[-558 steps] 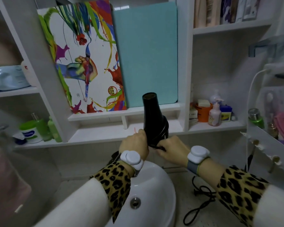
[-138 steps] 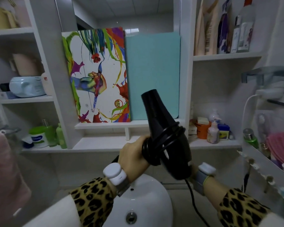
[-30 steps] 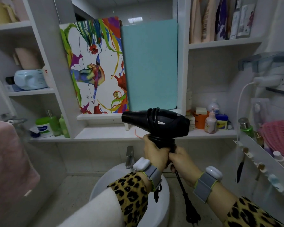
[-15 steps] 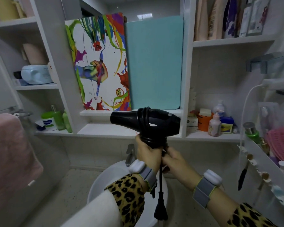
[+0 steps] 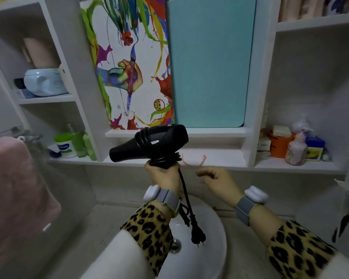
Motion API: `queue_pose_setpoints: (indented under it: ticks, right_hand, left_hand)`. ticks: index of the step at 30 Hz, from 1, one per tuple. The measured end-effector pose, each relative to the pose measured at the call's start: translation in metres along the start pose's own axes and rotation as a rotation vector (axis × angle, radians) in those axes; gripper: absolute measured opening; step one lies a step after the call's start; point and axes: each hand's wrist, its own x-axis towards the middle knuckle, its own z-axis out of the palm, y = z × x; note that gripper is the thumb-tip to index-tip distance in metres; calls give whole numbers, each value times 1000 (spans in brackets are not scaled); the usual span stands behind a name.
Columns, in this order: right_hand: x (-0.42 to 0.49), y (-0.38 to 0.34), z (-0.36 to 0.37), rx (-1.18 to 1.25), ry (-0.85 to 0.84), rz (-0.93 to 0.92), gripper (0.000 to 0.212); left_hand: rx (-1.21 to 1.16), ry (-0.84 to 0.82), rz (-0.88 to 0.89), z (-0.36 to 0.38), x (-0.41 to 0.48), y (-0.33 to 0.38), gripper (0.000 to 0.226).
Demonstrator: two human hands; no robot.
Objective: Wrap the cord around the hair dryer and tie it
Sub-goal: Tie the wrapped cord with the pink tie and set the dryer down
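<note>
Two hands in view, and only one is doing work now. We're gripping the hair dryer (image 5: pixel 165 137) by the handle with the left hand (image 5: pixel 163 177), fingers curled round it. The nozzle is pointing left, and the dryer is held up in front of the shelf (image 5: pixel 220 156), above the sink (image 5: pixel 214 254). The right hand (image 5: pixel 220 181) is hanging free just beside the handle, fingers loosely curled, holding nothing.

Half a second ago it was pinching the cord (image 5: pixel 184 190) at the handle; it's let go and pulled off to the right. The cord tail is now dangling from the handle past the left wrist, with the plug (image 5: pixel 197 235) hanging over the sink. We're reading that as wrap finished and end tucked or tied at the handle. Any knot is hidden by the left fingers, so we're not confirming it.

Counts: one hair dryer, one cord, one plug, two wrist bands (image 5: pixel 163 198), one per wrist. The cord is sitting in two bundles, one round the barrel and one round the handle top. Loops per bundle are too dense to count.
</note>
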Motion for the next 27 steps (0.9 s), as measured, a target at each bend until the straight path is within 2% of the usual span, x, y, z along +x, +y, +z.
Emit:
queue_pose_setpoints:
  ticks: [3, 5, 10, 15, 18, 21, 24, 27]
  right_hand:
    - [29, 6, 8, -318, 137, -47, 27]
    - [49, 7, 17, -440, 186, -71, 22]
    - [101, 8, 51, -579, 135, -101, 19]
    - [154, 23, 80, -721, 99, 127, 54]
    - [165, 28, 83, -829, 72, 164, 46]
    - [169, 30, 85, -805, 18, 203, 30]
    - [160, 27, 82, -761, 0, 113, 15]
    - [130, 27, 73, -415, 25, -49, 12]
  left_hand:
    - [-72, 21, -3, -3, 23, -9, 56]
    - [-99, 28, -7, -5, 37, -14, 56]
    - [-135, -2, -46, -11, 62, -20, 56]
    - [-238, -135, -95, -20, 83, -20, 35]
    - [-332, -211, -183, -21, 87, -17, 46]
    - [-409, -250, -208, -21, 93, -16, 50]
    - [-460, -272, -213, -21, 96, -12, 50]
    - [-509, -328, -186, -21, 99, -9, 45]
